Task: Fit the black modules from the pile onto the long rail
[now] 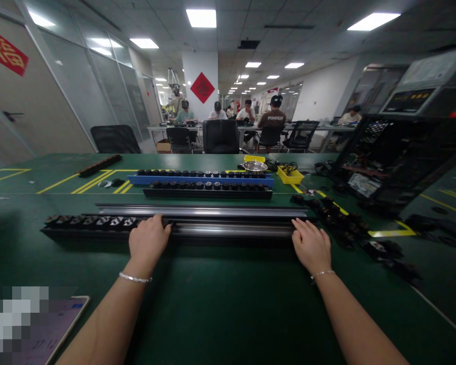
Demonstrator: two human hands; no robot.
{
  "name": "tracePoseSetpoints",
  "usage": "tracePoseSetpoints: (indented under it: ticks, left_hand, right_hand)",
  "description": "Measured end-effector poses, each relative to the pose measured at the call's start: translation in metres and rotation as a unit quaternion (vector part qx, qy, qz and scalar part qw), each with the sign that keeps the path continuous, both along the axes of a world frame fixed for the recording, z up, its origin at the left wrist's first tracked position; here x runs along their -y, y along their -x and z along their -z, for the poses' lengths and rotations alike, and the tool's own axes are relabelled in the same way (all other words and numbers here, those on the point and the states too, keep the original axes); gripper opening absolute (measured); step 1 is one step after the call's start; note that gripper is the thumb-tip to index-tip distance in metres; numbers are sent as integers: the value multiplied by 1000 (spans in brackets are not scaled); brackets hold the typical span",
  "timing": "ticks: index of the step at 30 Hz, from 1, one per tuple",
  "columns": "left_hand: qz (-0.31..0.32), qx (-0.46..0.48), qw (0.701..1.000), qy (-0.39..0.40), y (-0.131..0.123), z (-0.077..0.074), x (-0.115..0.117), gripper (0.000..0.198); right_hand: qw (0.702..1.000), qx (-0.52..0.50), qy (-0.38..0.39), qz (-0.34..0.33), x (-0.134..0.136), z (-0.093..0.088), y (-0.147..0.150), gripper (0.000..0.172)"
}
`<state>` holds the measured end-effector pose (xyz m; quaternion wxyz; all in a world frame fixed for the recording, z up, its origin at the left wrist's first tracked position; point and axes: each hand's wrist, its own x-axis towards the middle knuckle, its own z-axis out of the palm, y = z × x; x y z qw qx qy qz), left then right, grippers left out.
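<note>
Head view: blue rail (201, 180) upper centre, loose black parts (345, 223) crowding right of frame. Second channel rail (203, 211) lies just behind near channel rail (231, 230), mid-frame, long axis left–right. Left hand (150, 236) half-curled over near one; right hand (312, 244), fingers loosely bent, at its right end. Whether either grips: cannot tell.

The head view looks forward and down from over the near side of the table (228, 299). It sits close above the table, its frame reaching past it to the chairs (220, 138) beyond.
</note>
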<state>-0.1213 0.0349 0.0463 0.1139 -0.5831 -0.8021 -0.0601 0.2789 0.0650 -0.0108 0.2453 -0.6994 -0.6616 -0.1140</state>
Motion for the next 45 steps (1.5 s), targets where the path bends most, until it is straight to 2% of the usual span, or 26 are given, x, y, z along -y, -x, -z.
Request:
tracePoseSetpoints:
  ticks: [10, 19, 25, 31, 37, 45]
  left_hand:
    - [8, 0, 1000, -19, -7, 7, -2, 43]
    - [-2, 49, 999, -16, -7, 9, -5, 39]
    - [16, 61, 996, -57, -4, 9, -5, 38]
    - [-34, 126, 991, 18, -8, 2, -5, 42]
    - [-48, 146, 988, 25, -12, 1, -5, 46]
    - [-38, 148, 988, 15, -16, 4, -5, 45]
  right_hand:
    - [1000, -2, -1, -1, 0, 1, -1, 44]
    - [1000, 4, 9, 0, 0, 0, -1, 45]
    - [1000, -3, 8, -1, 0, 0, -1, 46]
    - [1000, -8, 12, 1, 0, -1, 0, 46]
    - [1000, -7, 17, 1, 0, -2, 1, 47]
    - [1000, -4, 4, 3, 0, 0, 1, 45]
